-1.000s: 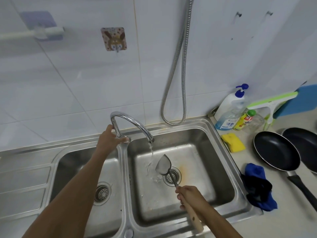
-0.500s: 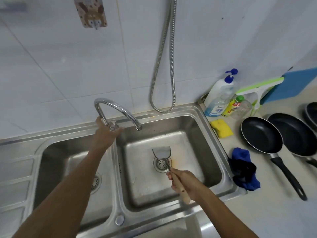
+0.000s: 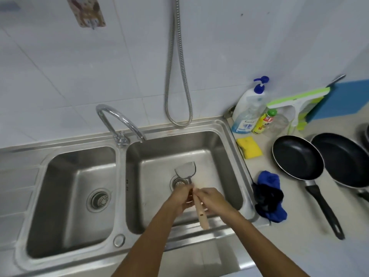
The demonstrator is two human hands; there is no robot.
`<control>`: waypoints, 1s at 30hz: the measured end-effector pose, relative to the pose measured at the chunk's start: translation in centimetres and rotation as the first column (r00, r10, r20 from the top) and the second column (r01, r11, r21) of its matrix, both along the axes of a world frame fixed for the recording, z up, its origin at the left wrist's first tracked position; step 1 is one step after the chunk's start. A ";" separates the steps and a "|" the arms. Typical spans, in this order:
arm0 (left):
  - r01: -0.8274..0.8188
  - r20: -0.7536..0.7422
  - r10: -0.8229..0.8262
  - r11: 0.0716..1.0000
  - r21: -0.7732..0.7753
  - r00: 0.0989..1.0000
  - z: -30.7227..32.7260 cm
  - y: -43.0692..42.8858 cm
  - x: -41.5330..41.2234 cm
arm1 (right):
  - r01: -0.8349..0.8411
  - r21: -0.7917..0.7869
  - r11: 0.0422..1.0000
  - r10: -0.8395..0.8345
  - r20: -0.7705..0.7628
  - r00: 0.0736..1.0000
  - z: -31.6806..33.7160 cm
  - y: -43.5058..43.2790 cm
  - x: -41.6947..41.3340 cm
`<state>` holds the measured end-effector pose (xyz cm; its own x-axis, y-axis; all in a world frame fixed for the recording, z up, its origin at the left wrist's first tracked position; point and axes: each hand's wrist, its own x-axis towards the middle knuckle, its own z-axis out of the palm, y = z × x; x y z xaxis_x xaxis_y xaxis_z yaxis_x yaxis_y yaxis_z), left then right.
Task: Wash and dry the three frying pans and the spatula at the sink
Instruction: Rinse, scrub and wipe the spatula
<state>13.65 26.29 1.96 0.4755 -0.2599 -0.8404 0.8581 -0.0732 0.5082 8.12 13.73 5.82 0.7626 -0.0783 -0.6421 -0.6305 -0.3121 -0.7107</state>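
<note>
A metal spatula (image 3: 185, 170) with a wooden handle is held over the right sink basin (image 3: 225, 156), blade up above the drain. My right hand (image 3: 209, 198) grips the handle near its top. My left hand (image 3: 181, 196) closes on the spatula's neck just beside it. Two black frying pans lie on the counter to the right: one (image 3: 297, 156) nearer the sink and another (image 3: 343, 158) behind it. The rim of a third pan (image 3: 366, 134) shows at the frame's right edge. No water runs from the faucet (image 3: 119, 120).
A blue cloth (image 3: 269, 196) lies on the counter by the sink rim, a yellow sponge (image 3: 249, 146) behind it. Soap bottles (image 3: 247, 110) and a green squeegee (image 3: 295, 102) stand in the back corner. The left basin (image 3: 60, 186) holds nothing. A shower hose (image 3: 179, 76) hangs on the wall.
The water has stopped. My left hand has left the faucet lever and come down onto the spatula beside my right hand. The spatula stays over the drain.
</note>
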 end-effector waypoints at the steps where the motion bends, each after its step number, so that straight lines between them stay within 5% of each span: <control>1: -0.030 -0.031 0.030 1.000 0.000 0.999 -0.2 -0.7 -0.1 | -0.090 -0.281 0.955 0.122 0.097 0.988 -0.2 -1.9 -0.5; 3: -0.114 -0.057 0.115 0.993 0.021 0.992 -0.3 -2.1 -0.5 | 0.039 -0.767 0.641 0.267 0.271 0.925 -0.9 -6.7 -1.4; 4: -0.136 -0.027 0.138 0.989 0.054 0.990 -0.5 -2.6 -0.7 | 0.145 -0.853 0.501 0.274 0.315 0.909 -1.1 -9.3 -1.8; 6: -0.139 0.112 0.122 0.978 0.158 0.986 -0.9 -3.2 -1.1 | 0.167 -0.894 0.416 0.139 0.244 0.960 -1.6 -14.3 -2.5; 9: -0.075 0.290 -0.028 0.938 0.339 0.957 -0.6 -3.6 -1.6 | 0.005 -0.843 0.538 -0.037 -0.018 0.999 -4.2 -18.6 -4.1; 12: 0.032 0.411 -0.372 0.772 0.634 0.832 -0.3 -3.3 -1.8 | 0.107 -0.790 0.604 -0.067 0.084 0.994 -6.4 -18.9 -5.3; 14: 0.048 0.406 -0.432 0.730 0.681 0.806 -0.1 -3.1 -1.5 | 0.204 -0.745 0.635 -0.093 0.188 0.978 -6.7 -18.9 -5.4; 21: 0.027 0.283 -0.135 0.934 0.357 0.949 1.8 -1.6 -0.4 | 0.381 -0.488 0.785 -0.245 0.320 0.915 -5.6 -18.4 -1.9; 26: 0.064 0.268 -0.130 0.968 0.242 0.955 2.7 -1.2 -0.9 | 0.166 -0.346 0.924 0.041 0.519 0.854 -0.9 -9.9 4.7; 30: 0.138 0.362 -0.267 0.929 0.344 0.893 4.4 -0.7 -1.3 | -0.081 -0.629 0.773 0.483 0.502 0.717 -0.5 -2.5 8.8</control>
